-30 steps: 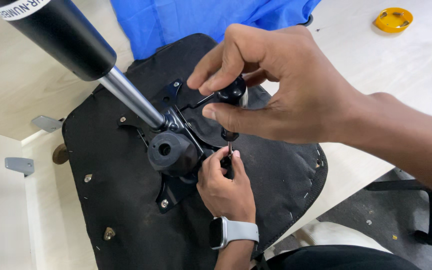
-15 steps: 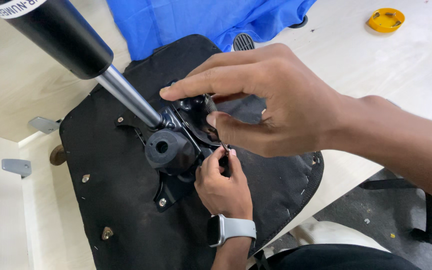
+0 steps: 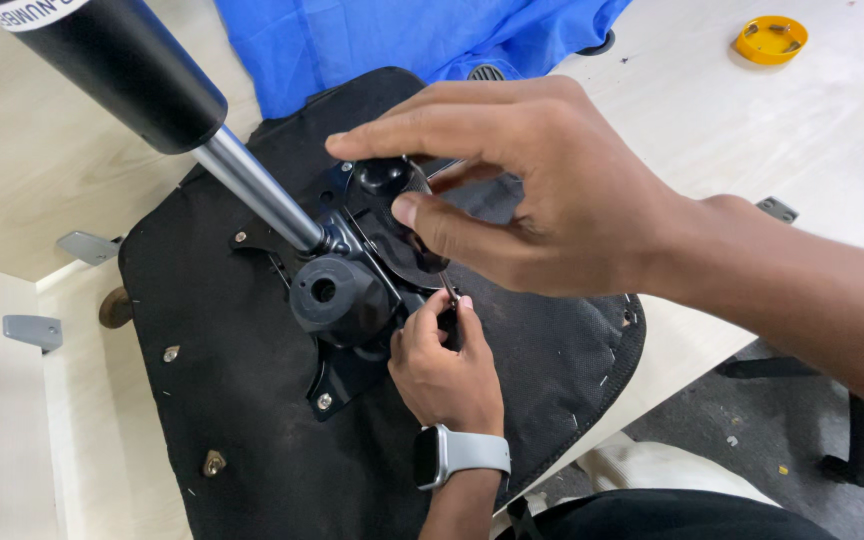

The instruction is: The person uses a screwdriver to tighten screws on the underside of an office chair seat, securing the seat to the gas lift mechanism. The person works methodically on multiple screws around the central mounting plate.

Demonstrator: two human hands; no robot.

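An upturned chair seat (image 3: 232,400) with a black fabric underside lies on the table. A black metal mechanism plate (image 3: 347,375) is bolted to it, with a round black socket (image 3: 327,292) and a chrome gas cylinder (image 3: 252,185) rising to the upper left. My right hand (image 3: 552,190) reaches in from the right, with index finger and thumb closed around a black knob (image 3: 384,176) on the mechanism. My left hand (image 3: 444,365), with a grey smartwatch (image 3: 457,455) on the wrist, pinches a thin metal tool (image 3: 448,292) at the plate's right edge, just below my right thumb.
A blue cloth (image 3: 402,35) lies behind the seat. At the far right of the light wooden table (image 3: 712,110) sits a yellow round lid (image 3: 770,38). Grey metal brackets (image 3: 32,330) stick out on the left. Chair legs (image 3: 857,440) stand on the grey floor at right.
My right hand has slid left and lower over the mechanism, its fingers shifting from the lever onto the knob. My left hand has stayed pinched at the same spot.
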